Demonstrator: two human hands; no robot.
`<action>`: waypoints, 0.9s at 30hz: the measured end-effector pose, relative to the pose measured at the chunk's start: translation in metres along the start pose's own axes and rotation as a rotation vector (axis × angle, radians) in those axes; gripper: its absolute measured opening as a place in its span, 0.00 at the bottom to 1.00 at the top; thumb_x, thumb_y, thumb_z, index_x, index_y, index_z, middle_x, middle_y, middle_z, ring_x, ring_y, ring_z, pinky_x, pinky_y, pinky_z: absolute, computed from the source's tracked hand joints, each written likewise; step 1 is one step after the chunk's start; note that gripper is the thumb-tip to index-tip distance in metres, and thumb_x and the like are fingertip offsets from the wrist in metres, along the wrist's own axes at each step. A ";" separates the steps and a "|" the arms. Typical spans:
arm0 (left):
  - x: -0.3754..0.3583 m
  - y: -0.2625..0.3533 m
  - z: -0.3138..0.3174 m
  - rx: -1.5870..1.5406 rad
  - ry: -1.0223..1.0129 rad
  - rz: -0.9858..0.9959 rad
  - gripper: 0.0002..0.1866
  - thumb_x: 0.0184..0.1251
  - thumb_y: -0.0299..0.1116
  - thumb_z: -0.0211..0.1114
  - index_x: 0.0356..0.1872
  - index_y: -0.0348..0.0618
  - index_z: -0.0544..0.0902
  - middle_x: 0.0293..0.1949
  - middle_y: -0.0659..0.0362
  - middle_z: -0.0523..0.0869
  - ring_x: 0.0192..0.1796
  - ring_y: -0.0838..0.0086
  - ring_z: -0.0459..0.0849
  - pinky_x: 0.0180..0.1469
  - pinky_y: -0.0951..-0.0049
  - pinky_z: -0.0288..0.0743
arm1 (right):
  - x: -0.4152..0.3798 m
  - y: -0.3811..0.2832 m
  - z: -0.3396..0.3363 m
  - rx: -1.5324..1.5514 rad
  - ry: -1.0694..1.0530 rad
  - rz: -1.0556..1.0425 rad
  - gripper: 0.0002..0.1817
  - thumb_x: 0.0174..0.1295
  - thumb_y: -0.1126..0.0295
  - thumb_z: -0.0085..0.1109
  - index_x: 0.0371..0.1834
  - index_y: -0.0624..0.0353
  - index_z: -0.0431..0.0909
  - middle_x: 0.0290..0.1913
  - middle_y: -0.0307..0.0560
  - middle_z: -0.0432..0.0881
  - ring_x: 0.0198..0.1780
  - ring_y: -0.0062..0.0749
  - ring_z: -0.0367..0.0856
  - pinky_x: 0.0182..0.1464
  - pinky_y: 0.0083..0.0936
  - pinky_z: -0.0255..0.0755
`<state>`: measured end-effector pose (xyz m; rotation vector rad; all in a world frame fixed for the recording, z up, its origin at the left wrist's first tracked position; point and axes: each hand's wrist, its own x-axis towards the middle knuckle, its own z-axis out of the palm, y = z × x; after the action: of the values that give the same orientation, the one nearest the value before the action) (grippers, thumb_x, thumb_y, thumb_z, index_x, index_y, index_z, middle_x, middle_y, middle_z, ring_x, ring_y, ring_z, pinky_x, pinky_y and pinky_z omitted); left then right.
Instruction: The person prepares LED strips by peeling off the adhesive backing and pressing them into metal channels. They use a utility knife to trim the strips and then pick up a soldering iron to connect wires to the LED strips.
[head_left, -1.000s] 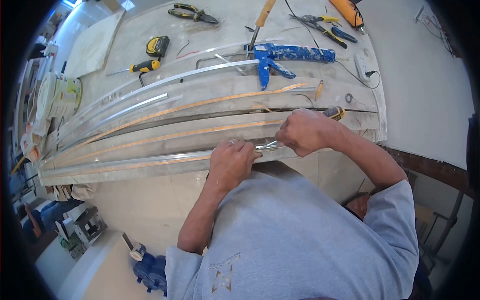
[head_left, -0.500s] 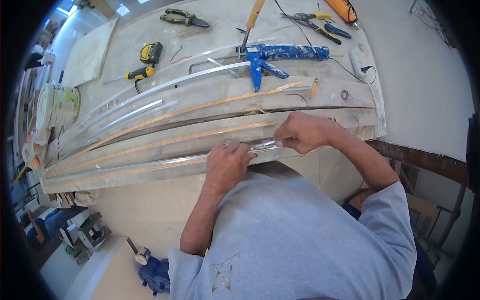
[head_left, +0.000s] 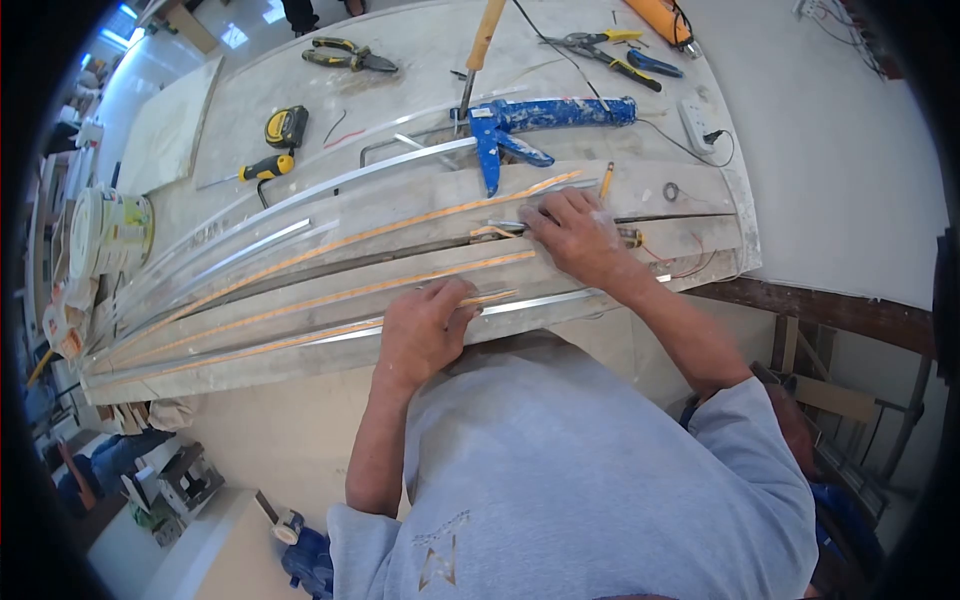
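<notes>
My left hand (head_left: 425, 330) is closed in a pinch over the free end of an orange-yellow LED strip (head_left: 495, 297). That strip runs left along a silver aluminium channel (head_left: 540, 302) by the table's front edge. Farther back, my right hand (head_left: 578, 238) has its fingers bent down round a slim silver tool (head_left: 507, 224), whose kind I cannot make out. Just below the tool's tip lies a short yellow strip piece (head_left: 492, 233). A yellow-ended handle (head_left: 631, 237) shows beside my right wrist. Two more LED strips (head_left: 400, 276) (head_left: 430, 212) stretch across the boards.
Behind my hands lie a blue caulking gun (head_left: 560, 113), pliers (head_left: 350, 56), a tape measure (head_left: 287, 127), a screwdriver (head_left: 268, 168) and cutters (head_left: 610, 60). A power strip (head_left: 698, 125) sits at the right edge, a white bucket (head_left: 110, 235) at the left.
My right hand has moved away from the front channel, back over the table, with the silver tool. My left hand has slid slightly left, and the strip's end now shows beside its fingers.
</notes>
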<state>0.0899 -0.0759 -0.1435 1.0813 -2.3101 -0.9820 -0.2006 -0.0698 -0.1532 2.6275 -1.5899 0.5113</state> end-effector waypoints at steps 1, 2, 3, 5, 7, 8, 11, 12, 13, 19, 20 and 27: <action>0.001 -0.001 -0.001 -0.012 -0.002 0.002 0.13 0.61 0.27 0.77 0.46 0.44 0.87 0.42 0.54 0.92 0.40 0.53 0.90 0.43 0.56 0.82 | 0.001 -0.003 -0.002 0.025 0.062 0.016 0.15 0.63 0.71 0.69 0.53 0.57 0.85 0.44 0.44 0.80 0.51 0.43 0.81 0.50 0.42 0.77; 0.003 0.000 -0.002 -0.013 -0.001 0.004 0.13 0.61 0.27 0.77 0.46 0.44 0.87 0.42 0.54 0.92 0.40 0.53 0.90 0.43 0.56 0.82 | 0.001 -0.006 -0.004 0.051 0.124 0.032 0.18 0.60 0.74 0.72 0.55 0.57 0.85 0.46 0.45 0.80 0.51 0.43 0.80 0.50 0.41 0.76; 0.005 0.000 -0.004 -0.015 0.002 0.010 0.12 0.61 0.26 0.77 0.45 0.43 0.87 0.41 0.54 0.91 0.39 0.54 0.90 0.41 0.58 0.82 | -0.002 -0.010 -0.007 0.046 0.126 0.032 0.18 0.60 0.74 0.72 0.55 0.57 0.85 0.46 0.45 0.80 0.51 0.43 0.80 0.50 0.41 0.76; 0.009 0.000 -0.005 -0.022 0.006 0.019 0.12 0.61 0.25 0.77 0.44 0.43 0.87 0.41 0.55 0.91 0.39 0.55 0.90 0.40 0.59 0.82 | -0.011 -0.022 -0.014 0.246 0.219 0.083 0.17 0.57 0.78 0.74 0.51 0.58 0.86 0.47 0.47 0.82 0.49 0.44 0.81 0.49 0.40 0.76; 0.012 -0.002 -0.006 -0.025 0.045 0.054 0.12 0.60 0.25 0.77 0.44 0.43 0.87 0.39 0.55 0.90 0.37 0.57 0.90 0.37 0.60 0.82 | -0.021 -0.038 -0.017 0.357 0.211 0.156 0.17 0.57 0.79 0.73 0.50 0.59 0.86 0.46 0.49 0.83 0.49 0.45 0.82 0.50 0.38 0.77; 0.013 -0.003 -0.006 -0.026 0.046 0.055 0.12 0.60 0.25 0.77 0.44 0.43 0.87 0.39 0.55 0.90 0.37 0.57 0.90 0.37 0.60 0.82 | -0.027 -0.047 -0.016 0.477 0.201 0.234 0.16 0.57 0.80 0.73 0.49 0.59 0.87 0.46 0.50 0.85 0.49 0.46 0.84 0.50 0.37 0.78; 0.017 -0.007 -0.006 -0.012 0.080 0.133 0.11 0.60 0.26 0.78 0.43 0.43 0.87 0.39 0.56 0.90 0.36 0.58 0.90 0.36 0.60 0.82 | -0.033 -0.067 -0.011 0.652 0.204 0.430 0.15 0.61 0.78 0.71 0.52 0.62 0.88 0.48 0.55 0.87 0.48 0.49 0.87 0.52 0.37 0.82; 0.017 -0.008 -0.005 0.003 0.104 0.160 0.10 0.60 0.26 0.78 0.42 0.44 0.87 0.39 0.56 0.90 0.36 0.58 0.90 0.36 0.60 0.82 | -0.033 -0.071 -0.010 0.780 0.165 0.556 0.15 0.62 0.76 0.71 0.53 0.63 0.88 0.50 0.57 0.88 0.49 0.50 0.88 0.52 0.38 0.83; 0.018 -0.009 -0.005 0.019 0.129 0.187 0.10 0.60 0.26 0.78 0.41 0.44 0.87 0.39 0.57 0.90 0.36 0.59 0.90 0.36 0.60 0.82 | -0.034 -0.074 -0.008 0.777 0.172 0.559 0.15 0.62 0.76 0.71 0.53 0.63 0.88 0.50 0.57 0.88 0.49 0.50 0.88 0.52 0.38 0.83; 0.019 -0.016 -0.002 0.032 0.161 0.240 0.09 0.65 0.30 0.76 0.42 0.48 0.85 0.39 0.61 0.89 0.34 0.60 0.88 0.34 0.59 0.78 | -0.030 -0.086 -0.002 0.721 0.249 0.528 0.12 0.64 0.76 0.71 0.51 0.65 0.89 0.47 0.58 0.90 0.48 0.50 0.90 0.51 0.36 0.83; 0.020 -0.016 -0.002 0.033 0.160 0.243 0.09 0.65 0.30 0.76 0.42 0.48 0.85 0.39 0.61 0.89 0.34 0.60 0.88 0.34 0.59 0.78 | -0.029 -0.086 -0.002 0.708 0.261 0.531 0.12 0.64 0.77 0.70 0.50 0.65 0.89 0.46 0.58 0.90 0.47 0.50 0.90 0.50 0.36 0.84; 0.022 -0.019 -0.003 0.035 0.166 0.237 0.09 0.61 0.28 0.79 0.40 0.45 0.87 0.40 0.57 0.91 0.35 0.60 0.90 0.36 0.61 0.83 | -0.022 -0.083 -0.002 0.650 0.321 0.497 0.09 0.63 0.77 0.71 0.46 0.63 0.89 0.43 0.55 0.90 0.44 0.47 0.91 0.47 0.35 0.84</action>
<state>0.0875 -0.1027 -0.1541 0.8426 -2.2621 -0.7354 -0.1382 -0.0107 -0.1458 2.2641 -2.2340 1.6228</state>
